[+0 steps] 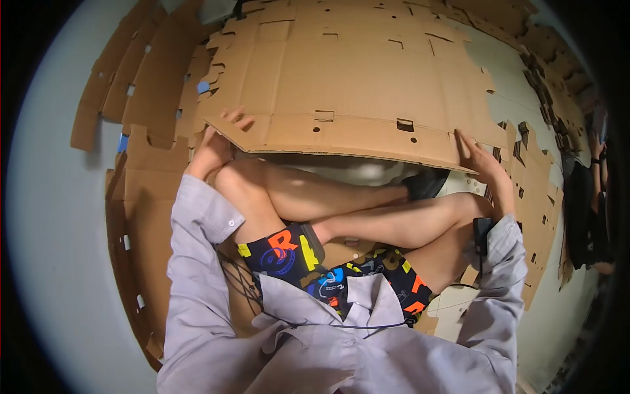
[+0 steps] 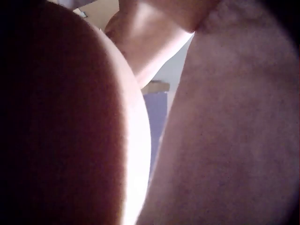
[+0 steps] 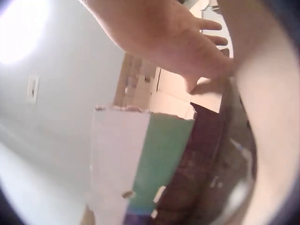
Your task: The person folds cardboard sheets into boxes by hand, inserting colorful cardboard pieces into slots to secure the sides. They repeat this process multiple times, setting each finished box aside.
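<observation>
A large brown cardboard sheet with slots and holes spans the head view above the crossed legs, its near edge raised. At its near left corner, my left hand grips the edge, fingertips showing over the bent flap. My right hand holds the near right corner, one digit lying along the top face. In the right wrist view, my right hand shows spread fingers beside a brown panel; a white and green printed cardboard face hangs below. The left wrist view shows mostly blurred skin, with the left hand's grip hidden.
Cut cardboard pieces lie at the left, with more stacked pieces at the right. Cables run beside the left thigh. Another person's dark clothing shows at the far right. Pale floor borders the left pieces.
</observation>
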`<state>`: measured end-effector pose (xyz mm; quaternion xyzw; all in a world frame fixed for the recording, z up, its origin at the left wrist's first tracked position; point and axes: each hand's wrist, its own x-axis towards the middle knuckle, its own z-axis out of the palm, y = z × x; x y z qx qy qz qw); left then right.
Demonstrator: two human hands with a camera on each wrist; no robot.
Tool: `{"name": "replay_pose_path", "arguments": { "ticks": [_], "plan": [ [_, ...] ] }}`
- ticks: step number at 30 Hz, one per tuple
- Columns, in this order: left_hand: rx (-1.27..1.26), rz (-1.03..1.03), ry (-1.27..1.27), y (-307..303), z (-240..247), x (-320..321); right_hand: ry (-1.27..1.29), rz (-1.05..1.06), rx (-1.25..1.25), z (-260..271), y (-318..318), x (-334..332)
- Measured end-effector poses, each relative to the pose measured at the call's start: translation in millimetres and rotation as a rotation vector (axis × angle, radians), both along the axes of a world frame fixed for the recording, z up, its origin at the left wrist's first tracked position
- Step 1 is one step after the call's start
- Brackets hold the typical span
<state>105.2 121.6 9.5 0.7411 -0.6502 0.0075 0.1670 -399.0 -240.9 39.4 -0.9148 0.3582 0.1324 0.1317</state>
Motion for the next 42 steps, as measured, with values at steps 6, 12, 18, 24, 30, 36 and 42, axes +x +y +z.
{"name": "replay_pose_path", "arguments": {
  "ticks": [6,12,18,24,30,36,42],
  "plan": [
    [0.142,-0.193,0.221,-20,11,15,0.232,0.069,-0.109,36,13,35],
    [0.165,0.129,0.591,-54,28,34,-0.225,-0.037,0.424,42,-47,18],
    [0.125,0.216,0.635,-85,7,61,-0.275,-0.258,0.372,28,-84,56],
    [0.208,0.340,0.395,-97,8,59,-0.278,-0.397,0.070,-10,-103,71],
    [0.347,0.451,0.259,-109,30,40,-0.178,-0.324,-0.041,-19,-101,73],
    [0.267,0.364,0.152,-103,2,59,-0.197,-0.234,-0.328,-62,-98,67],
    [0.264,0.040,-0.012,-102,6,26,0.019,0.017,-0.275,-19,-62,77]
  ]
}}
